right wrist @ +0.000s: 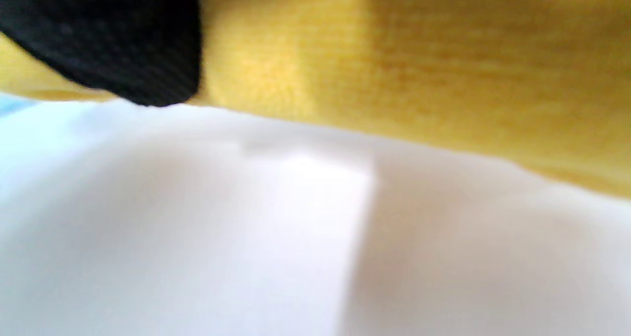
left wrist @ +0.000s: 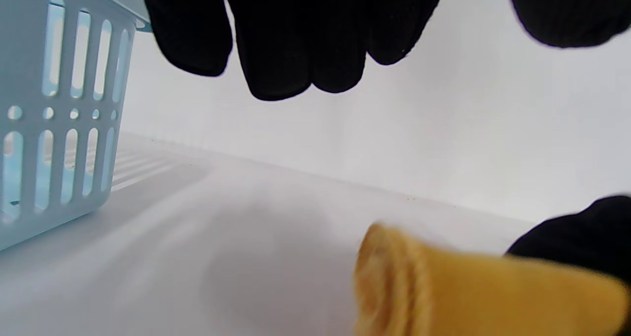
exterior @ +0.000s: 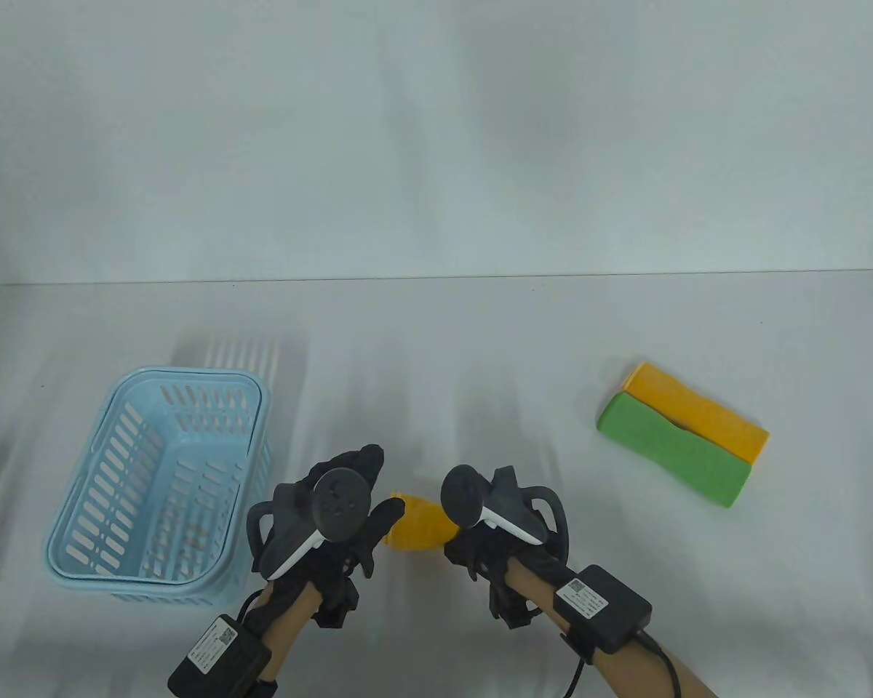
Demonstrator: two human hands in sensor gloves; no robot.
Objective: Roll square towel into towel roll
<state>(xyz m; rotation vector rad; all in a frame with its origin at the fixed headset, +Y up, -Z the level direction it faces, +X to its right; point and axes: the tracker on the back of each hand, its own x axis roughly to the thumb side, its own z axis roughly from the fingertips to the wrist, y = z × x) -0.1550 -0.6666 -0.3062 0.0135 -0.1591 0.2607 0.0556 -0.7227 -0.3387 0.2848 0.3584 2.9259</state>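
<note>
This looks like a bare recording setup rather than a home: a plain white desk [exterior: 436, 349] against a blank white wall [exterior: 436, 131], with gloved hands carrying trackers and wired boxes strapped at the wrists.

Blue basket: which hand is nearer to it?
Left. The left hand hovers just right of the blue basket, its fingers above the yellow towel roll. The right hand grips the roll's far end, farther from the basket.

White labels are seen on the two wrist boxes [exterior: 602, 608] behind the hands, but no print can be read.
</note>
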